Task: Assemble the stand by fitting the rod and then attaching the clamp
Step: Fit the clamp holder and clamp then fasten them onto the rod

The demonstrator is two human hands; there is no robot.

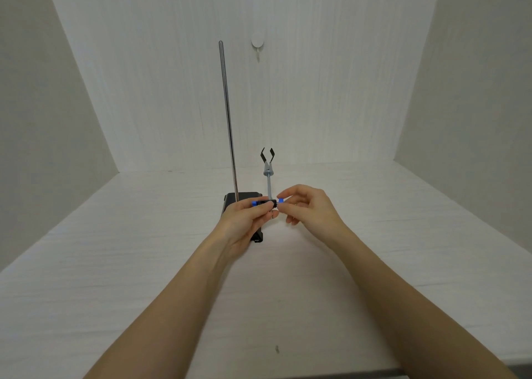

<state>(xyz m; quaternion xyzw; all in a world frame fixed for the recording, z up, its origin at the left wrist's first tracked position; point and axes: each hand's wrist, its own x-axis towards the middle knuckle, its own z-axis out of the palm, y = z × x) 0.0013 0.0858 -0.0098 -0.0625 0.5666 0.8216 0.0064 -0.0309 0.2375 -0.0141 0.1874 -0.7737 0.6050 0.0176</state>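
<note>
A thin steel rod (228,119) stands upright in the black base (230,199), which my left hand partly hides. My left hand (244,223) grips the black boss head of the clamp (269,174), whose grey shaft points up and away and ends in two black prongs. A blue knob (254,203) sticks out on the left of the boss head. My right hand (308,206) pinches the second blue knob (281,200) on the right side. The clamp is held to the right of the rod, apart from it.
A white hook (257,45) is stuck on the back wall, right of the rod's top. White walls close in on both sides of the white table (144,263). A small dark mark (277,349) lies on the table near its front edge.
</note>
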